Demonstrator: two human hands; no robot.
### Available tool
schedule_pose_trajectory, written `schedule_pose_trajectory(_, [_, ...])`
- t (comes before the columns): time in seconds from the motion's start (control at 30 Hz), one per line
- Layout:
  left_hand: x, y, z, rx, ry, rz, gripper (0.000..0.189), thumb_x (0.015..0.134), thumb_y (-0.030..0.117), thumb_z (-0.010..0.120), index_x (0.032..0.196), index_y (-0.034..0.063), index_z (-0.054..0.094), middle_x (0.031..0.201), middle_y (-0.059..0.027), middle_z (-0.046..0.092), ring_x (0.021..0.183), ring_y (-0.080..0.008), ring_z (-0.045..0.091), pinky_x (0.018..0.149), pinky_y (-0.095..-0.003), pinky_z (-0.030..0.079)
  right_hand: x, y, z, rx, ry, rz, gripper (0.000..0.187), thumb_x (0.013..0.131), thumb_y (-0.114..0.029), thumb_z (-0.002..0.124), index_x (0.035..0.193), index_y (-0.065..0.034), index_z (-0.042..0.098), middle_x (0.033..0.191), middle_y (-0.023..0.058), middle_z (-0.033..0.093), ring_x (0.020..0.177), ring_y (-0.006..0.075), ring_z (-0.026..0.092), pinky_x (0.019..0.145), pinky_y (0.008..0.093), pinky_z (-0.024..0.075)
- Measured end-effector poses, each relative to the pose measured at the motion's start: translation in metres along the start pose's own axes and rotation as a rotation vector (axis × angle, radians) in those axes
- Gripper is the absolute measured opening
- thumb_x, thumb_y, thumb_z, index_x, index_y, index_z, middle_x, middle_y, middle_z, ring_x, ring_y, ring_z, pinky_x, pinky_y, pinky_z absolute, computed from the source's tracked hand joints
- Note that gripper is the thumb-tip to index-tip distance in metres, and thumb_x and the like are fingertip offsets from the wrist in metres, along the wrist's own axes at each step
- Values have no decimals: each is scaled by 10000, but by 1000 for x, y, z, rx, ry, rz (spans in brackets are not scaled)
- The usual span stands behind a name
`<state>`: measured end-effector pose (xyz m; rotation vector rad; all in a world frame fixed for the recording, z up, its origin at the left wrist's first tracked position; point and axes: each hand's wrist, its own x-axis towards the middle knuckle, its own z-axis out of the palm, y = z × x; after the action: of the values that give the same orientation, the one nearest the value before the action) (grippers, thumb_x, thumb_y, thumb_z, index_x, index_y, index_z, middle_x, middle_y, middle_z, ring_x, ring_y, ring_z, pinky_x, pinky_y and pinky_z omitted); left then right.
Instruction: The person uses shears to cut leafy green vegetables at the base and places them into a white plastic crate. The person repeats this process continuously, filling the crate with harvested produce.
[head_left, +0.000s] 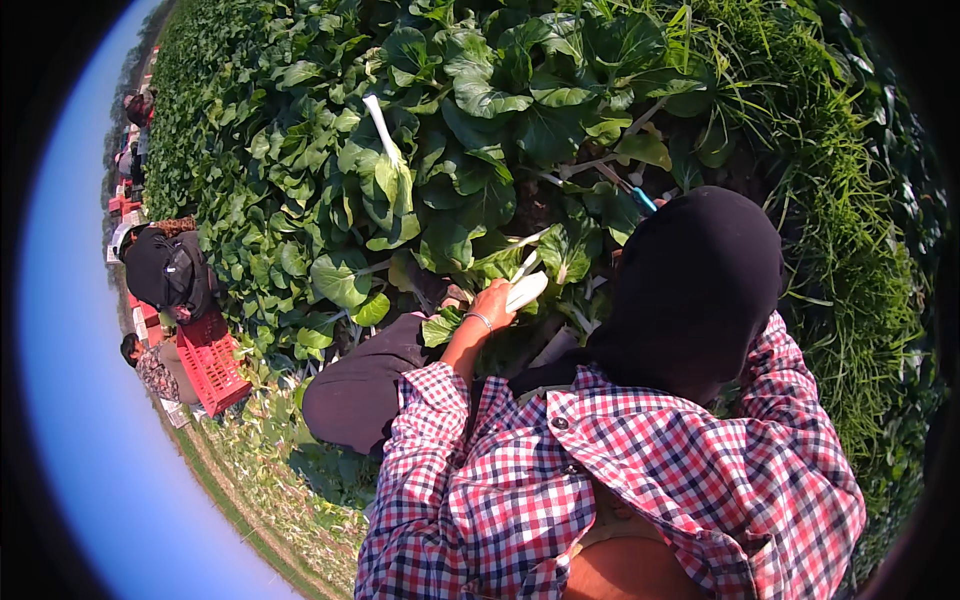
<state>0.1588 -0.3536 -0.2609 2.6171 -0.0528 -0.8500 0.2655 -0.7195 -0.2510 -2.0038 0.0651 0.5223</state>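
My left hand (493, 303), with a bracelet at the wrist, grips a leafy green by its thick white stalks (527, 292); its leaves hang beside the wrist. My right hand (660, 203) is mostly hidden behind my dark-clad knee (694, 277); a bit of a finger shows at the turquoise handle of a knife (643, 199), whose narrow blade points up-left among stems. Standing leafy greens (487, 82) grow in front of both hands. A single leaf with a long white stalk (384, 131) lies on top of the plants, up and left of my left hand.
At the left, a red plastic crate (214, 367) stands beside a crouching person (157, 367); another person in dark clothing (161, 266) bends nearby. More people and crates line the field's far edge. Tall grass (847, 225) grows at the right. Cut leaves (277, 465) litter the ground lower left.
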Motion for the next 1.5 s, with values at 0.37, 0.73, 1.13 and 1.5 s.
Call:
schedule_pose_trajectory(0.37, [3,104,-113,-56,180,262,554,612,70,712,1133,57,523,1356,-170,408,1035,-370,559,876,-397,474,20,-17,-18,123,78,116,261,835,-211,646,937,22,591,725,57,600,736,102,524,634,320,447])
schedule_pose_trajectory(0.73, [134,338,-199,779,98,831,278,701,62,628,968,-5,590,1427,-206,302,849,-291,616,724,-371,531,77,3,-25,335,406,-512,166,783,-117,589,931,-41,590,867,141,637,798,297,612,678,385,465])
schedule_pose_trajectory(1.13, [258,233,-251,821,18,189,419,699,95,608,1116,87,579,1365,-242,376,1003,-351,593,826,-383,509,94,4,-31,437,277,47,210,889,-214,497,953,-16,527,648,85,577,453,172,570,393,298,458])
schedule_pose_trajectory(1.5, [238,143,-218,485,269,382,482,584,122,730,1041,44,597,1141,-155,574,1059,-289,548,920,-331,445,131,6,-36,408,93,-32,205,899,-217,538,792,-42,545,576,74,564,424,161,513,371,309,379])
